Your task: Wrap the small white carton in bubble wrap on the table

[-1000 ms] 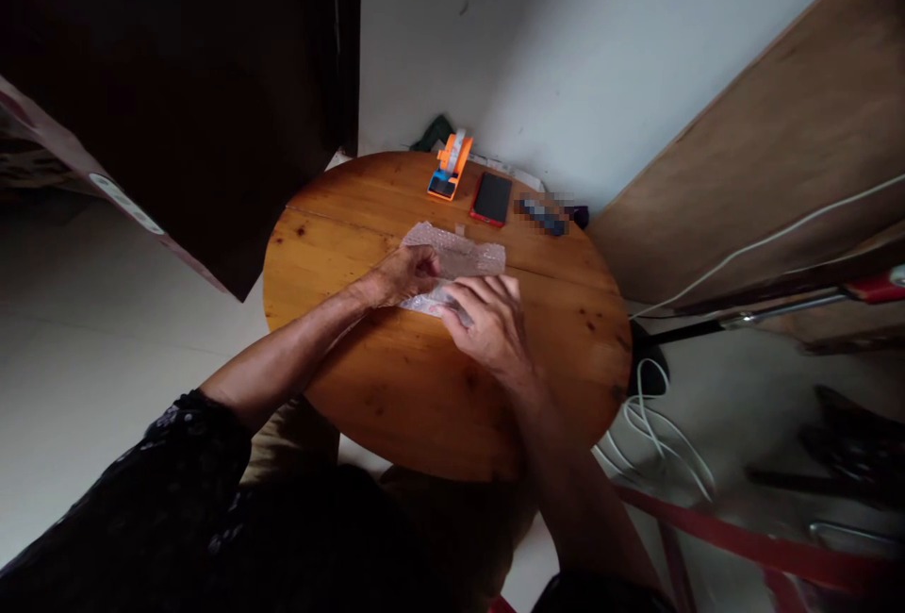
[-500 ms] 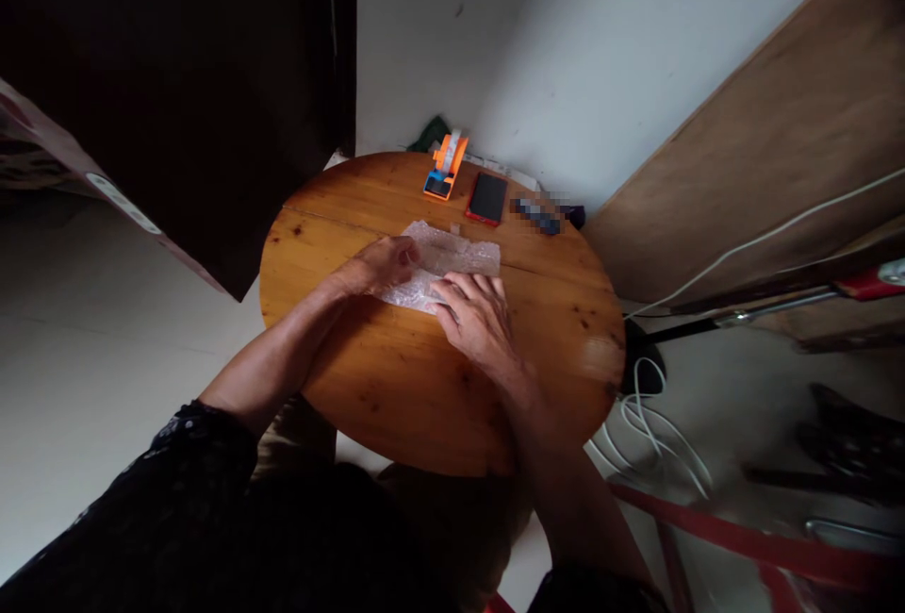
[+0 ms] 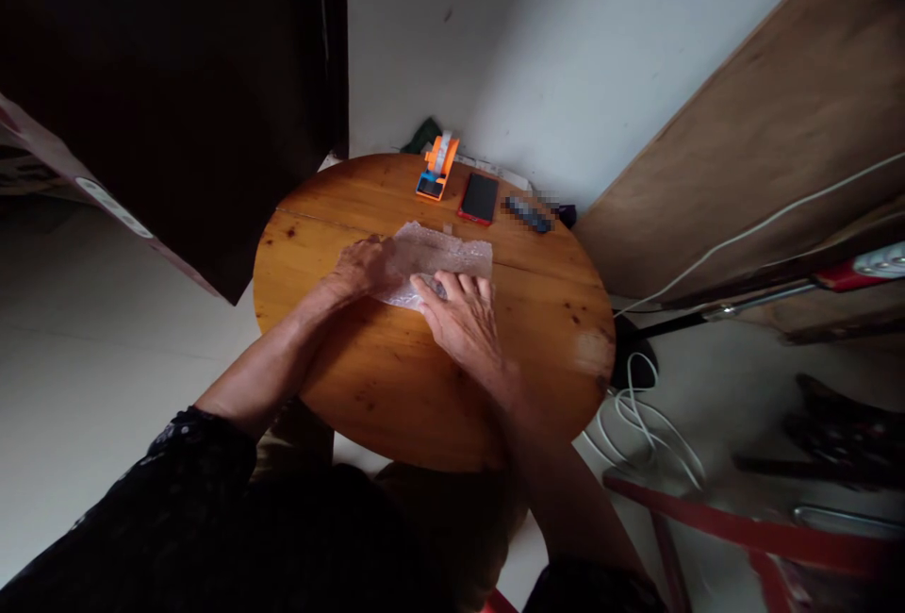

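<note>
A sheet of clear bubble wrap (image 3: 452,256) lies on the round wooden table (image 3: 396,377). At its left edge is my left hand (image 3: 364,266), fingers curled in and closed on the wrap; the fingertips are partly hidden. My right hand (image 3: 463,313) rests on the near right part of the sheet, palm down with its fingers apart. Under the right fingertips the wrap looks bunched, and I cannot make out whether anything lies inside it.
Toward the back of the table stand an orange tape dispenser (image 3: 438,165), a red-edged phone (image 3: 479,198) and a blurred dark object (image 3: 528,214). A white wall (image 3: 495,47) rises behind. White cable (image 3: 647,415) lies coiled on the floor at right, near a red frame (image 3: 735,523).
My left hand has moved left along the bubble wrap to its edge. The right hand has slid slightly left over the sheet. The whole view has shifted a little.
</note>
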